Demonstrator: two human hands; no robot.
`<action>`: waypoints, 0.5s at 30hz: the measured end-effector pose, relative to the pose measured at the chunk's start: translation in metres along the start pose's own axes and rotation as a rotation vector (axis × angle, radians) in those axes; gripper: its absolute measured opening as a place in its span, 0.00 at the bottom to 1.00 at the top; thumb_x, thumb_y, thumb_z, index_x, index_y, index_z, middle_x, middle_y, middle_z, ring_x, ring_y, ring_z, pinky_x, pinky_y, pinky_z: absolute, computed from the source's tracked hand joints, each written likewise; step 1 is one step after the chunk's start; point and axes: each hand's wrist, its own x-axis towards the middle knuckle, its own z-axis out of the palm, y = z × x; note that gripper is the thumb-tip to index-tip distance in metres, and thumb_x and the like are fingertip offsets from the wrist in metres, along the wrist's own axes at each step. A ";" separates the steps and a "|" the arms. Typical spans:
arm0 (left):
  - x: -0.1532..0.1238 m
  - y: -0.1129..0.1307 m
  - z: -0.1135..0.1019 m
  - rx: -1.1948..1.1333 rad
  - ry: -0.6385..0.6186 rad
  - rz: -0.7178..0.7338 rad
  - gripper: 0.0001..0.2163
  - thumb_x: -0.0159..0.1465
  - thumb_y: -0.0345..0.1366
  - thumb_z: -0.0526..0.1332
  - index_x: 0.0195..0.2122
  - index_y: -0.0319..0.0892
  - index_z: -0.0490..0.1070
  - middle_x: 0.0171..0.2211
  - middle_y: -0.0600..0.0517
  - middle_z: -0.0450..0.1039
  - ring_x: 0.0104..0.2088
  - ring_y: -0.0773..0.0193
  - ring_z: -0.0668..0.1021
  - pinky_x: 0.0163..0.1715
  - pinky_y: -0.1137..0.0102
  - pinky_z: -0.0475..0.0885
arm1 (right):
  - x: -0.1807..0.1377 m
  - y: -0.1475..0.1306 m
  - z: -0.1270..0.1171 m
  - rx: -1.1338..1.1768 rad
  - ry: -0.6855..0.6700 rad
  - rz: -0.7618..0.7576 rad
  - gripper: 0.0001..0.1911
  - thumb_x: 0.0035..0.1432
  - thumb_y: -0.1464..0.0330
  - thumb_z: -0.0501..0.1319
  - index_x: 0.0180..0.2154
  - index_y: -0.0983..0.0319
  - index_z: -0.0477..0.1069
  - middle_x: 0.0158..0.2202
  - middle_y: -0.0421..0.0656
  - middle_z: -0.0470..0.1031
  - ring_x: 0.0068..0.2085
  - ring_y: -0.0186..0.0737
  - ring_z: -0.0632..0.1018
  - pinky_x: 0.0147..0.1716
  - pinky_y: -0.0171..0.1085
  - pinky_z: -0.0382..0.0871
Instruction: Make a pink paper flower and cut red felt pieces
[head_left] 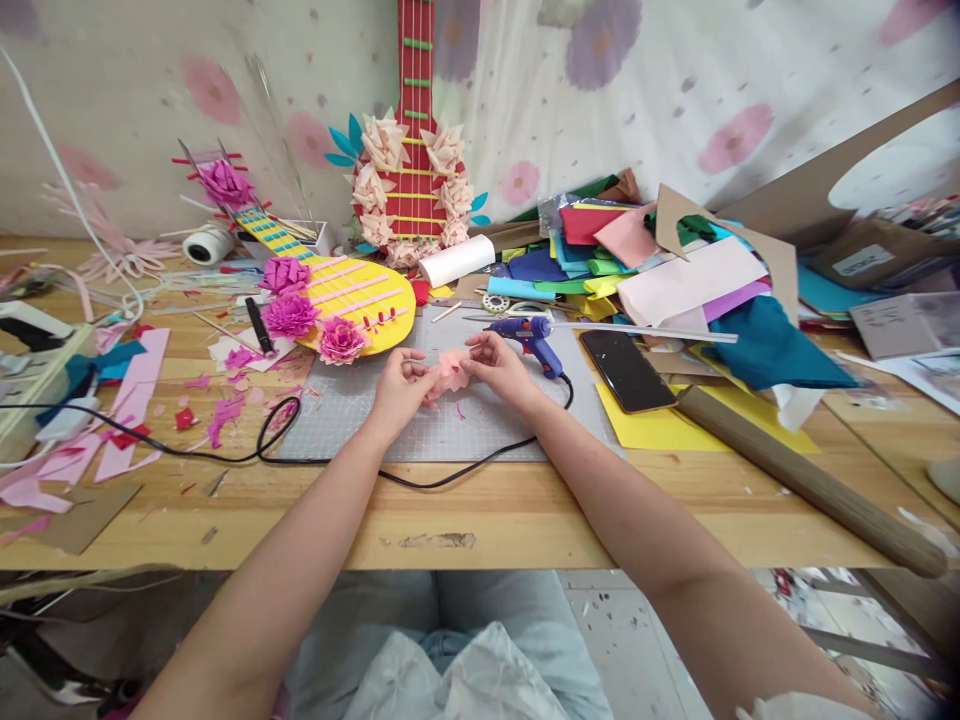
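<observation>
A small light-pink paper flower [451, 371] is held between my two hands, just above the grey cutting mat [360, 415]. My left hand [405, 390] pinches its left side between thumb and fingers. On the other side, the fingertips of my right hand [499, 368] grip the petals. Behind my right hand lies a blue hot glue gun [532, 338] with a long glue stick in its back. Left of the hands rests a yellow paper guitar [367, 300] with magenta paper flowers [341, 338] on it.
A red guitar [416, 185] trimmed with cream flowers leans on the back curtain. Coloured paper [577, 250] is heaped at the right, near a phone [627, 370] and a wooden stick [795, 470]. A black cable [442, 484] crosses the mat's front. Pink scraps [225, 415] litter the left.
</observation>
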 end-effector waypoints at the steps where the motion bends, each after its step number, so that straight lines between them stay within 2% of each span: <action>1: 0.000 0.000 0.000 0.005 0.001 0.000 0.21 0.46 0.40 0.67 0.37 0.42 0.58 0.24 0.58 0.68 0.20 0.69 0.74 0.14 0.74 0.70 | 0.000 0.000 0.000 -0.005 0.000 -0.001 0.19 0.41 0.66 0.63 0.37 0.59 0.60 0.27 0.34 0.64 0.28 0.31 0.69 0.31 0.36 0.64; 8: -0.002 0.002 0.002 0.012 0.016 0.012 0.19 0.46 0.37 0.67 0.35 0.41 0.59 0.22 0.58 0.69 0.18 0.72 0.72 0.13 0.79 0.64 | 0.001 0.001 0.001 -0.021 -0.010 -0.003 0.19 0.41 0.66 0.63 0.36 0.59 0.60 0.27 0.35 0.63 0.28 0.32 0.69 0.31 0.36 0.65; 15: 0.000 0.002 0.002 -0.020 0.043 0.001 0.20 0.45 0.38 0.68 0.33 0.42 0.59 0.20 0.58 0.69 0.16 0.72 0.70 0.12 0.79 0.58 | 0.000 0.001 0.002 -0.034 0.016 -0.003 0.18 0.41 0.66 0.63 0.36 0.58 0.60 0.27 0.35 0.63 0.29 0.32 0.69 0.31 0.36 0.66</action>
